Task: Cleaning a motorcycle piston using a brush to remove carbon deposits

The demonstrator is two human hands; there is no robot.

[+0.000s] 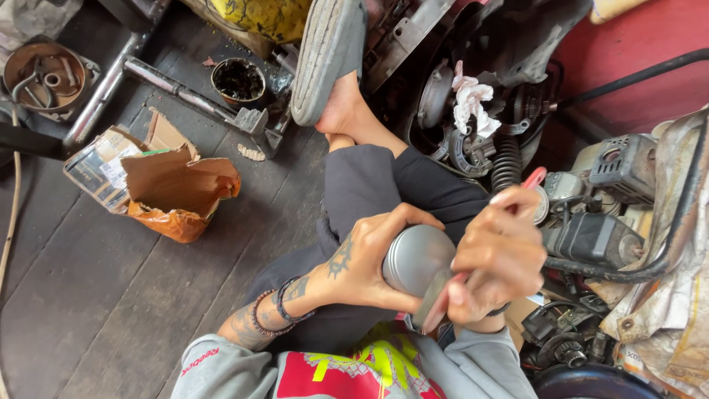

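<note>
My left hand, tattooed and wearing wrist bands, wraps around a smooth grey metal cylinder held over my lap. My right hand grips a red-handled tool whose handle end sticks up past my fingers; its lower end comes out below the hand beside the cylinder. The tool's working end is hidden by the hand and the cylinder. Both hands sit close together above my dark trouser leg.
My sandalled foot rests by an opened engine housing with a white rag stuffed in it. A small engine lies at right. A torn cardboard box, a greasy tin and a rusty pan sit on the plank floor.
</note>
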